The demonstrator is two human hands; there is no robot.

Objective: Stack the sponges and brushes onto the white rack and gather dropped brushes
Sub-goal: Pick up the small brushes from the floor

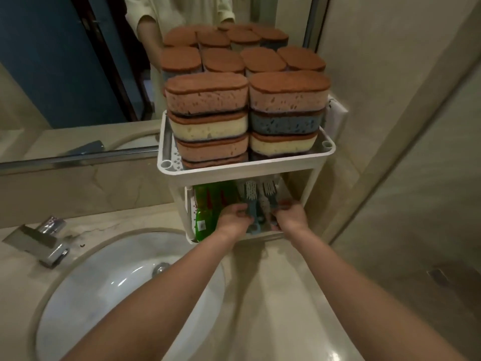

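Bathroom counter (263, 295), white rack (242, 169) stacked with sponges (208, 97), left hand (232, 219) and right hand (291, 214) clamped on brushes (256, 204)

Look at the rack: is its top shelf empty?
No. The top shelf of the rack holds two stacks of sponges, while both hands handle brushes on the lower shelf.

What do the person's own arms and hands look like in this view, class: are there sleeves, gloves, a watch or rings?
Both forearms are bare from the bottom edge of the picture to the wrists: no sleeves, gloves, watch or bracelet show. The left hand and right hand are bare too; rings, if any, are too small to tell.
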